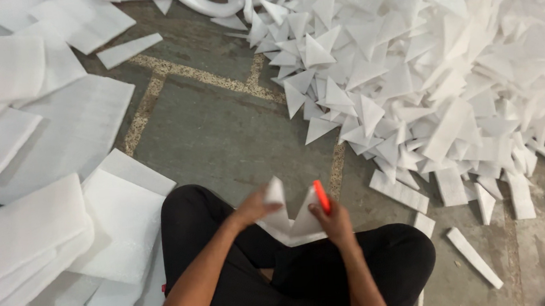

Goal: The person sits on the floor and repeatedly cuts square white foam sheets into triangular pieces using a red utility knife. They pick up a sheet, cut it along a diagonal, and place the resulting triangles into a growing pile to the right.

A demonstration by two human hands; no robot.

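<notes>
- While the person sits cross-legged on the grey floor [219, 131], the left hand [253, 207] grips a white foam piece [289, 221] over the lap.
- Right hand [335, 222] grasps an orange cutter [321, 197], touching the foam.
- Big pile of foam triangles [421, 63] lies ahead; flat foam sheets [37, 210] lie left.

Both forearms angled inward above the crossed legs [307, 267]; the left hand [253, 207] and right hand [335, 222] were each closed in a grip.

Head cam, steep downward view, close over lap, floor [232, 137] ahead.
</notes>
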